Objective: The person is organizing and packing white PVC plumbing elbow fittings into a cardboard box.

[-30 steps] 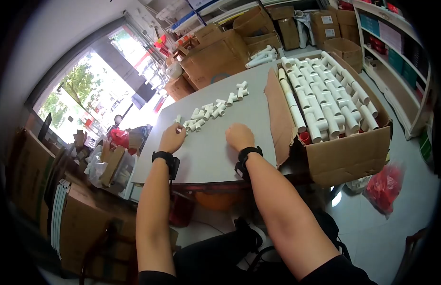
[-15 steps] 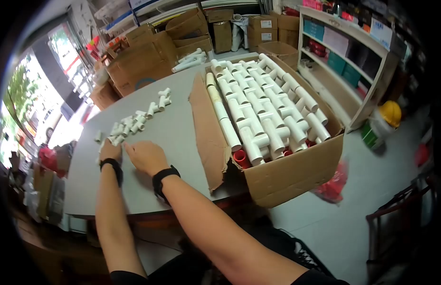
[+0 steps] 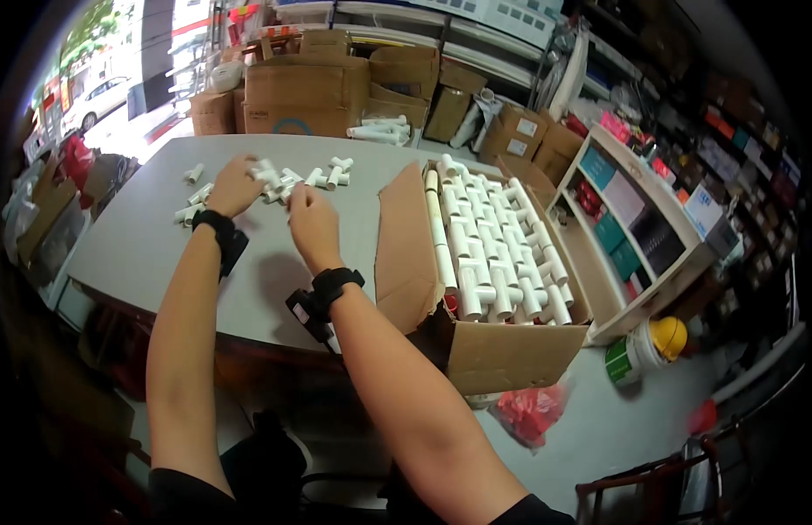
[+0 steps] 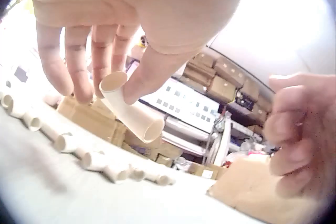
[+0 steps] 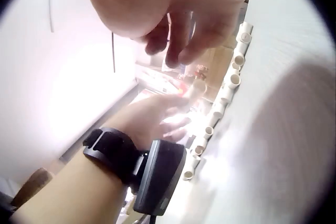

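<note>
My left hand [image 3: 237, 185] pinches a white pipe fitting [image 4: 131, 109] between thumb and fingertips, held up above the table. The fitting's two round openings show in the left wrist view, while the head view has it blurred. Just to the right, my right hand [image 3: 315, 229] hovers over the table with loosely curled fingers and nothing visible in them. Several more white pipe fittings [image 3: 334, 178] lie in an uneven row beyond both hands. A few others, including a separate fitting [image 3: 194, 173], lie to the left of my left hand.
An open cardboard box [image 3: 515, 357] packed with white tee fittings [image 3: 486, 236] stands on the right, its flap [image 3: 404, 249] folded out over the grey table [image 3: 152, 254]. Behind are large cartons [image 3: 305, 92]. A shelf unit [image 3: 629, 219] stands beyond the box.
My left hand has picked up a fitting from the left part of the row and raised it. The right hand came near the left, then moved apart. The head view has shifted.
</note>
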Available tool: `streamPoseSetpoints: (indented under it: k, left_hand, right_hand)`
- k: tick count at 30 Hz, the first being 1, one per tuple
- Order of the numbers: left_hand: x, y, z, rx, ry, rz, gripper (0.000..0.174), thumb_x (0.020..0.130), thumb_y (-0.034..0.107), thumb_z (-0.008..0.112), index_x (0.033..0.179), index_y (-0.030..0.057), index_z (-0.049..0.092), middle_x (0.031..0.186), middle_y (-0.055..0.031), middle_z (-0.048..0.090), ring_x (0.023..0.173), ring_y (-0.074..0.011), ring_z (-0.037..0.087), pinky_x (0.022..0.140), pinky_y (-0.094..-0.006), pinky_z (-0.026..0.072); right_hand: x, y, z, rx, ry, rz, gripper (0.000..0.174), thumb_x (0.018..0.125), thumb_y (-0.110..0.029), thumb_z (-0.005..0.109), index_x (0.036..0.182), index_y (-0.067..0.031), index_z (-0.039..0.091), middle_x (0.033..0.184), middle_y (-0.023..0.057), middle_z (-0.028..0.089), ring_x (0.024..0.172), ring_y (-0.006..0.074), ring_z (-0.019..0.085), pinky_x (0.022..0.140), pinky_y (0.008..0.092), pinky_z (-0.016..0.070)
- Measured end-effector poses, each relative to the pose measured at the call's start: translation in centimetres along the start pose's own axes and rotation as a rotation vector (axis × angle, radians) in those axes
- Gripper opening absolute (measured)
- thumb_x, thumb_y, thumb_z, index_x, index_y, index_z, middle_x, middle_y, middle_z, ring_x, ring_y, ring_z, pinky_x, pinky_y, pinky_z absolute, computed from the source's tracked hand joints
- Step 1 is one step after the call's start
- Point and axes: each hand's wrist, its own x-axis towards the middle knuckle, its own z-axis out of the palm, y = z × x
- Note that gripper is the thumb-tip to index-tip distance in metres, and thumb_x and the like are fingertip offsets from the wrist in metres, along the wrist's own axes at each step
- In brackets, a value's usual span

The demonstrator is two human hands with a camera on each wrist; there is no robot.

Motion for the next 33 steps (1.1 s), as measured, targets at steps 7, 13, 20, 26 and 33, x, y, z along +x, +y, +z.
streamPoseSetpoints:
  k: [7,13,20,26,33]
  left_hand:
    - [0.6,14.3,-3.3,-0.434,-0.095,0.326,0.044,0.080,0.018,0.075,0.118,0.0046,0.057,0.102,-0.0087,0.063,0.090,-0.0158,0.060,0.081,-0.0293,0.0498]
    - [0.5,19.6,-1.5,-0.587,-0.168,0.506,0.047,0.081,0.025,0.078,0.117,0.0033,0.058,0.103,-0.0096,0.064,0.093,-0.0177,0.063,0.081,-0.0301,0.0513]
    - [-0.7,23.5,3.2,-0.568,-0.226,0.549,0.044,0.081,0.026,0.073,0.117,0.0034,0.058,0.105,-0.0146,0.066,0.099,-0.0286,0.064,0.086,-0.0368,0.0492]
    - [-1.7,22.5,9.2,-0.398,-0.346,0.345,0.047,0.088,0.037,0.061,0.113,-0.0020,0.058,0.102,-0.0197,0.066,0.098,-0.0377,0.063,0.084,-0.0418,0.0484]
    - [-3.6,20.4,10.9,-0.090,-0.483,0.438,0.031,0.083,0.030,0.058,0.097,0.0056,0.070,0.102,-0.0185,0.069,0.097,-0.0363,0.064,0.086,-0.0442,0.0505]
  right_hand:
    - [3.7,-3.2,-6.2,0.095,0.147,-0.028,0.043,0.093,-0.028,0.058,0.124,0.0008,0.054,0.115,0.0220,0.062,0.095,0.0345,0.064,0.084,0.0418,0.0495]
    - [3.3,-9.2,-16.1,0.066,0.033,0.084,0.055,0.087,-0.030,0.071,0.126,0.0026,0.052,0.094,0.0133,0.068,0.080,0.0167,0.066,0.064,0.0273,0.0510]
    - [4.3,-10.8,-24.3,-0.154,-0.277,0.308,0.032,0.092,-0.028,0.066,0.115,-0.0053,0.065,0.095,0.0009,0.065,0.084,0.0105,0.060,0.075,0.0241,0.0448]
    - [7.9,-7.2,-29.4,-0.447,-0.218,0.391,0.023,0.091,-0.020,0.066,0.105,-0.0012,0.068,0.090,0.0020,0.064,0.079,0.0130,0.061,0.072,0.0249,0.0498]
    - [10.9,-1.0,-30.9,-0.509,-0.225,0.488,0.019,0.085,-0.013,0.072,0.096,0.0013,0.067,0.090,0.0066,0.067,0.081,0.0170,0.067,0.075,0.0303,0.0574]
